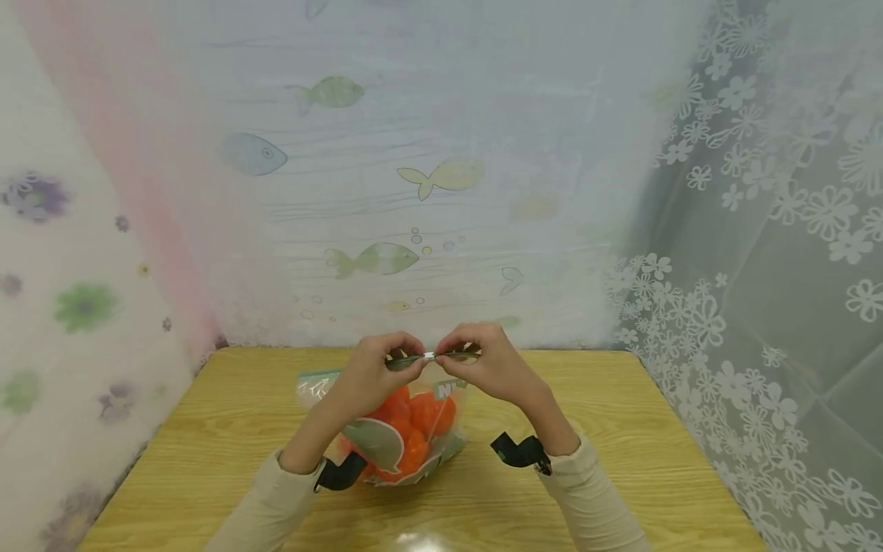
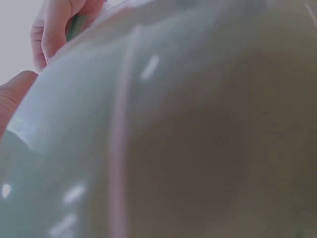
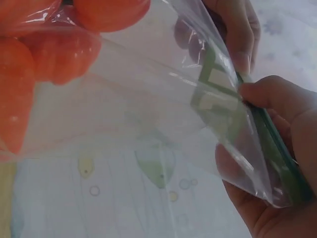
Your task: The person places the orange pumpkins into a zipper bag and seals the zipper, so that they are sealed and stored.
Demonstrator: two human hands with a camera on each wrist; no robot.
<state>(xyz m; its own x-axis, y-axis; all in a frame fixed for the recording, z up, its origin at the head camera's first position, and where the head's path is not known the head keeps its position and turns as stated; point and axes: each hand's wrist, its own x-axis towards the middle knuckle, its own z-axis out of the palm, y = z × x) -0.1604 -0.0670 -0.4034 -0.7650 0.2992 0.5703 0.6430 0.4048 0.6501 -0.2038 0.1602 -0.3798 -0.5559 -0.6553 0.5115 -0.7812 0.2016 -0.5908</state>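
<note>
A clear plastic zip bag (image 1: 378, 442) with a green top strip holds several round orange-red, fruit-like pieces (image 1: 431, 414). It stands bulging on the wooden table. My left hand (image 1: 372, 373) pinches the bag's top edge between thumb and fingers. From the other side, my right hand (image 1: 493, 366) pinches the same edge, its fingertips close to the left ones. A small white piece (image 1: 429, 355) shows between them. In the right wrist view, the green strip (image 3: 277, 148) runs along the right hand under its thumb. The bag's surface (image 2: 163, 124) fills most of the left wrist view.
The wooden table (image 1: 593, 475) reaches back to a fish-patterned curtain (image 1: 441, 215). Flower-patterned curtains hang at the left (image 1: 83, 307) and right (image 1: 779, 307). A black strap is on each wrist, its loose end (image 1: 513, 450) sticking out at the right one.
</note>
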